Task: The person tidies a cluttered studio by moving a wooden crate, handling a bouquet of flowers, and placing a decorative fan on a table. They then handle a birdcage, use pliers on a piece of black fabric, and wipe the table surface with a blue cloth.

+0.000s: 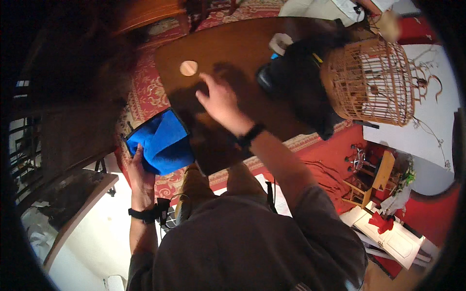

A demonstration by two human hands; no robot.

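Observation:
My left hand (141,174) grips the near left edge of a blue fabric piece with black edging (160,145), perhaps a pouch or folding bin. The blue thing hangs at the near left corner of a dark wooden table (218,47), tilted, with a crease across it. Over the table my right hand (220,100) reaches out with thumb and forefinger apart, nothing between them. Just beyond its forefinger a small round, pale wood-coloured disc (189,68) lies on the tabletop, apart from the fingertip. Both wrists wear black bands.
A black cloth or bag (302,80) covers the table's right side, beside a bamboo birdcage (371,82). A whitish roll (280,43) lies behind it. Another person's pale clothing (316,10) shows at the far edge. Patterned red carpet (143,87) borders the table; a wooden chair (375,182) stands right.

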